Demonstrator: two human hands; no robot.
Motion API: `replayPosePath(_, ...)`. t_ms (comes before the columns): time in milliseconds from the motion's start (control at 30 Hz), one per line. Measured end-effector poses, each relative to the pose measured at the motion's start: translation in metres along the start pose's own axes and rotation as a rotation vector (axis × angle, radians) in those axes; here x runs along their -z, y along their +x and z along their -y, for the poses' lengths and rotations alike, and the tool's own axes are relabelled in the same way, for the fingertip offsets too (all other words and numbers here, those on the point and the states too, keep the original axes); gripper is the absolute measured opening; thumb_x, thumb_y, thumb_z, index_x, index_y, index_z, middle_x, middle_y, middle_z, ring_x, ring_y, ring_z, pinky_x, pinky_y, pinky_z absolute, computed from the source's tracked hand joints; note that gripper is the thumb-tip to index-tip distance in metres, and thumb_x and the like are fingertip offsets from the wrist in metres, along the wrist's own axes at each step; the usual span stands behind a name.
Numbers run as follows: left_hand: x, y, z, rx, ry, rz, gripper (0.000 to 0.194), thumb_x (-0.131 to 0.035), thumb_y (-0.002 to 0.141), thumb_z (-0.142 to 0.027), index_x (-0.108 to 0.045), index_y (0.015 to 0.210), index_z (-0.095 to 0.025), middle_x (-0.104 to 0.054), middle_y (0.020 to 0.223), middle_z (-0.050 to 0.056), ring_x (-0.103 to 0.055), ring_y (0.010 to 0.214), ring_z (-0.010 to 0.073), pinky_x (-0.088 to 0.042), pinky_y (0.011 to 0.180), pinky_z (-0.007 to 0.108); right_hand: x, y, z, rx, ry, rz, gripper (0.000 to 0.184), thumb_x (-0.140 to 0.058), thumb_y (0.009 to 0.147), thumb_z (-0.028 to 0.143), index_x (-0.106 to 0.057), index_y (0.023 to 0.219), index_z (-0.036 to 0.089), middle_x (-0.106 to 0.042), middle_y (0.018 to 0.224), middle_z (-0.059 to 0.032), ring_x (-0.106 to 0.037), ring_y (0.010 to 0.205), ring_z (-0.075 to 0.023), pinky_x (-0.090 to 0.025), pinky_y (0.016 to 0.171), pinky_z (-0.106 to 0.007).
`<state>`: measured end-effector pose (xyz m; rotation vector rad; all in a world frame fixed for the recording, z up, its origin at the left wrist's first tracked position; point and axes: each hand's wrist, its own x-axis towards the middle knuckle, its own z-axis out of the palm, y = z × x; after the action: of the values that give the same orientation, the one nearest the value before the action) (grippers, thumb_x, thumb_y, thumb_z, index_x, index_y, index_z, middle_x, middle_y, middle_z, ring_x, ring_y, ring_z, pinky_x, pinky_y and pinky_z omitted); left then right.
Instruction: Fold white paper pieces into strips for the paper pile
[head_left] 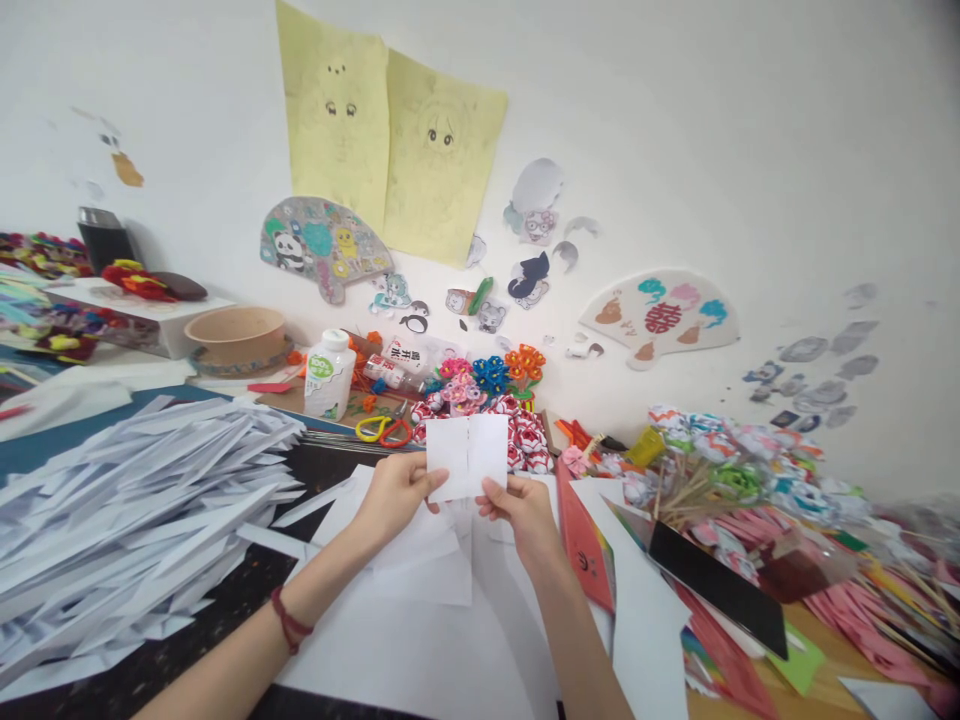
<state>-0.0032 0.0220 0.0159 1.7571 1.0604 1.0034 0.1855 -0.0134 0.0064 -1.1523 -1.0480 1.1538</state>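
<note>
Between my two hands a small white paper square is held up, with a short line of marks down its upper middle. My left hand pinches its lower left corner, thumb in front. The lower right corner is gripped by my right hand, thumb on the front and fingers behind. Below the hands, larger white paper sheets lie on the dark table. Just beyond the square are red-and-white folded paper flowers, partly hidden by it.
A big heap of white paper strips covers the left side. Yellow-and-red-handled scissors lie near a white bottle. To the right are a black phone-like slab, red paper packets and many stick flowers. A wall stands behind.
</note>
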Motion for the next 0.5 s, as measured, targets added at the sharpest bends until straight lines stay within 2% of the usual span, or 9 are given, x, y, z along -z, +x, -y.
replayPosePath(300,-0.002,-0.001,0.000,-0.009,-0.015,-0.010,0.029,-0.054,0.079,-0.041,-0.064,0.074,-0.013,-0.063,0.051,0.000,-0.063,0.050,0.0164,-0.039,0.047,0.020,0.000,0.001,-0.005,-0.003,0.067,-0.083,0.024,-0.075,0.063,0.032,-0.069,0.066,0.009,-0.067,0.057,-0.0072,-0.057,0.047,-0.0122,-0.042,0.048,-0.023)
replayPosePath(467,0.017,0.005,0.001,0.020,-0.053,-0.183,0.030,-0.055,0.078,-0.041,-0.060,0.073,-0.012,-0.064,0.050,0.003,-0.058,0.046,0.0148,-0.037,0.044,0.020,0.018,0.004,-0.002,0.032,0.140,-0.271,0.021,-0.077,0.062,0.030,-0.067,0.065,0.011,-0.067,0.059,-0.0058,-0.055,0.049,-0.0105,-0.041,0.050,-0.022)
replayPosePath(500,0.020,0.005,0.000,0.005,-0.077,-0.192,0.030,-0.055,0.078,-0.041,-0.059,0.073,-0.012,-0.063,0.050,0.003,-0.056,0.045,0.0135,-0.036,0.044,0.020,0.019,0.005,-0.002,0.035,0.134,-0.272,0.022,-0.077,0.062,0.031,-0.067,0.065,0.011,-0.066,0.060,-0.0059,-0.055,0.050,-0.0107,-0.041,0.051,-0.023)
